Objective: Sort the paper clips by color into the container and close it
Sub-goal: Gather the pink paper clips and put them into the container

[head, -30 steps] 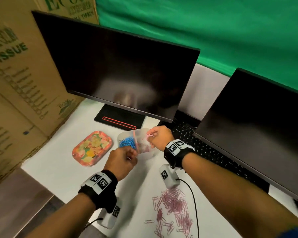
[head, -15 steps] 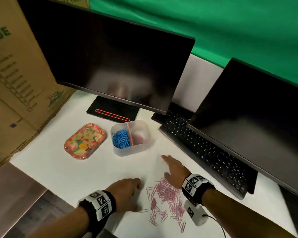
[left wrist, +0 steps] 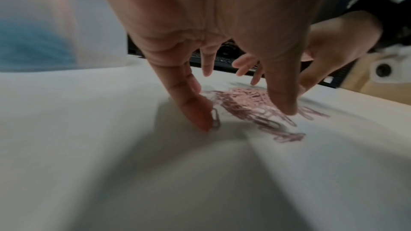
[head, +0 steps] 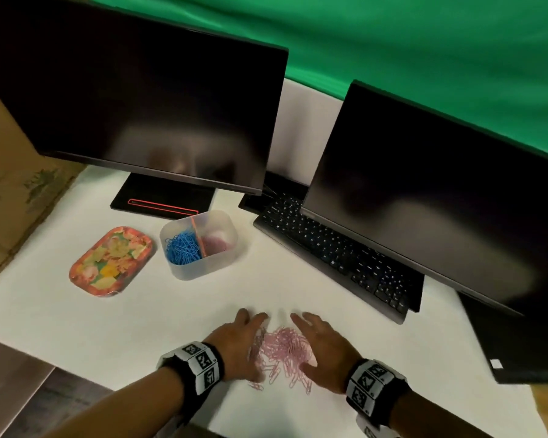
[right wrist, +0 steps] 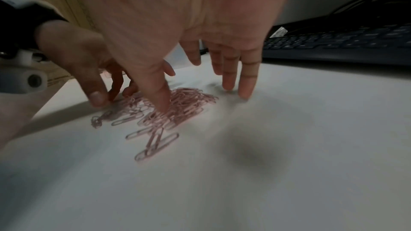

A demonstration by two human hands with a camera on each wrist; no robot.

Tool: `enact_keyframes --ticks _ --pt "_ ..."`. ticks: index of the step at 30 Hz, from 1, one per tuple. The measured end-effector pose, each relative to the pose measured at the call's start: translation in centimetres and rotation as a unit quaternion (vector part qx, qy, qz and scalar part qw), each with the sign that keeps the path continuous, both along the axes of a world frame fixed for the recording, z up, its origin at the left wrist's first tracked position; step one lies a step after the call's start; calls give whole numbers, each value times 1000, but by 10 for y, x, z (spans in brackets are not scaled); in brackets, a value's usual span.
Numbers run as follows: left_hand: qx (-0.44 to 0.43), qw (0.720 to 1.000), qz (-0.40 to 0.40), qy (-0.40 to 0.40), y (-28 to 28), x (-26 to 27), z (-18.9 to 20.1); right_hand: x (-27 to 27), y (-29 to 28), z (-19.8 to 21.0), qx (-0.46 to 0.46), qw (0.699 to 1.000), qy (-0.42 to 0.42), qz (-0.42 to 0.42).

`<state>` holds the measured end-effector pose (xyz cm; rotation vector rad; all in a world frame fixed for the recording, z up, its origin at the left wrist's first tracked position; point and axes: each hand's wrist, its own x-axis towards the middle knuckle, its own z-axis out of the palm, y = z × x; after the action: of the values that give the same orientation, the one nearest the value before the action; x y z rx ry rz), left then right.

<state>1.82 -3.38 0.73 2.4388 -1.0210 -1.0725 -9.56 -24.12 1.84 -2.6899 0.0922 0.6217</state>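
A heap of pink paper clips (head: 282, 352) lies on the white table near its front edge. My left hand (head: 238, 339) is on the heap's left side and my right hand (head: 321, 346) on its right, both with fingers spread and fingertips on the table or the clips (left wrist: 244, 104) (right wrist: 169, 106). Neither hand grips anything. Further back stands the clear container (head: 209, 270), open, with blue clips (head: 184, 248) in its left compartment and pink clips (head: 215, 243) in its right. Its flowery lid (head: 111, 260) lies flat to the left of it.
Two dark monitors (head: 140, 115) (head: 440, 197) stand at the back, with a black keyboard (head: 336, 257) under the right one. Cardboard boxes (head: 10, 172) line the left side. The table's front edge (head: 76, 371) runs close to my left wrist.
Both hands left the container and came down to the loose pink clips. They have closed in from both sides, and the scattered clips are now bunched into a tighter heap.
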Motion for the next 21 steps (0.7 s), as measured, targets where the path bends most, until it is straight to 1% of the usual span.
enact_keyframes --ticks 3,5,8,10,15,21 --pt "32 998 -43 -29 -14 -13 -2 -6 3 -1 -9 999 37 -11" --pt "17 999 -28 -36 -21 -15 -5 -2 8 -6 11 999 39 -34" --pt "-4 1000 12 -24 -26 -10 -5 10 16 -12 48 997 16 -65" --pt "-11 999 32 -30 -28 -6 -4 18 21 -12 59 995 6 -74" --pt "-32 997 61 -42 -25 3 -6 26 23 -10 44 996 -8 -83" --pt "-48 996 59 -46 -18 8 -6 26 22 -10 28 995 -6 -100"
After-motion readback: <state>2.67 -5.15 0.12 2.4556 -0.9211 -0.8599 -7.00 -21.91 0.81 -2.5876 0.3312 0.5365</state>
